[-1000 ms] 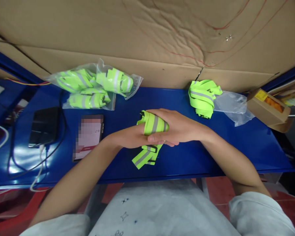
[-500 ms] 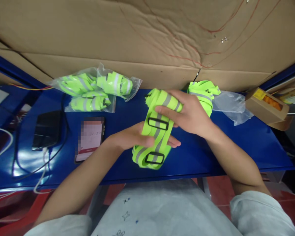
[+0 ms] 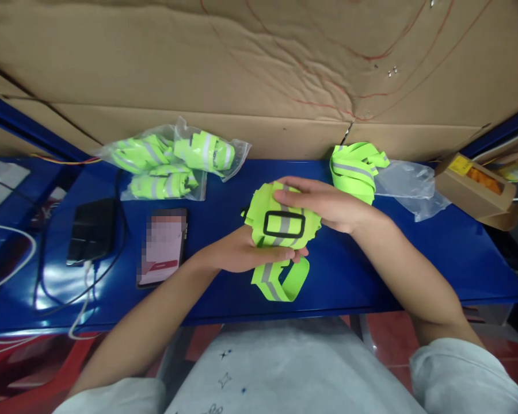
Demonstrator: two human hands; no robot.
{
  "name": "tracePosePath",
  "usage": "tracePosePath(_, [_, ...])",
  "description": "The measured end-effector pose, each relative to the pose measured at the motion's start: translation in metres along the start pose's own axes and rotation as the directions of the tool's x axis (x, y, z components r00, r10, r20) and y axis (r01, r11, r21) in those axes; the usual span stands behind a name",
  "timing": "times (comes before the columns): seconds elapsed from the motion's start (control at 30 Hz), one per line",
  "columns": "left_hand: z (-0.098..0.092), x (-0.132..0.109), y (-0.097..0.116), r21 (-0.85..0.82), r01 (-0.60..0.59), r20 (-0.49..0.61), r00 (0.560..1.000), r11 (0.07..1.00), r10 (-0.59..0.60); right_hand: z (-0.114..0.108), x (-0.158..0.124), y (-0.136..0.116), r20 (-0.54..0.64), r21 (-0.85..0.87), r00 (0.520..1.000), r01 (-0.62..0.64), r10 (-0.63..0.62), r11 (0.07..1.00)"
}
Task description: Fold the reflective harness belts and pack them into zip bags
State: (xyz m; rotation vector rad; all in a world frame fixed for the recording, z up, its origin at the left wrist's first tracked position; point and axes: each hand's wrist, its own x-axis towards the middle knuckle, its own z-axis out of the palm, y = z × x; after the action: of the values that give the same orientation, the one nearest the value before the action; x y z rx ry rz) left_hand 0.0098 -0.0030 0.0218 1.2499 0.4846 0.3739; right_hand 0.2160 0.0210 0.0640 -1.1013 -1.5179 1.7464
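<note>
While both hands hold neon-yellow reflective strap [image 3: 286, 222], bundled part sits above blue table [image 3: 349, 282], near middle of front edge. Left hand [image 3: 242, 252] grips from below, thumb across front. Right hand [image 3: 336, 204] grips right end, thumb on top. Black buckle [image 3: 282, 235] faces up. Loose loop [image 3: 276, 291] hangs toward front edge. For neat roll, best pull loop snug, lay stripe over stripe, press buckle flat, pinch with both thumbs; slack layers could spring open.
</note>
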Motion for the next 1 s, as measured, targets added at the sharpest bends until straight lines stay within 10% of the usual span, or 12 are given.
tracePosePath(0.1, [-0.002, 0.0, 0.003, -0.027, -0.002, -0.012, 1.0, 1.0, 0.002, 0.0, 0.0, 0.001, -0.186, -0.222, 0.958, 0.177, -0.22, 0.959])
tracePosePath(0.37, [0.0, 0.006, 0.009, -0.002, -0.056, 0.027, 0.998, 0.998, 0.056, -0.007, -0.015, -0.009, 0.268, -0.403, 0.959, 0.199, -0.093, 0.894])
tracePosePath(0.67, [-0.01, 0.01, -0.003, -0.158, 0.007, -0.176, 0.984, 0.987, -0.035, 0.012, 0.003, 0.011, -0.041, -0.539, 0.953, 0.232, -0.301, 0.809])
tracePosePath(1.0, [-0.002, 0.008, -0.002, 0.419, 0.031, -0.382, 0.913, 0.908, 0.145, 0.001, -0.005, 0.003, -0.2, -0.589, 0.861, 0.276, -0.468, 0.759])
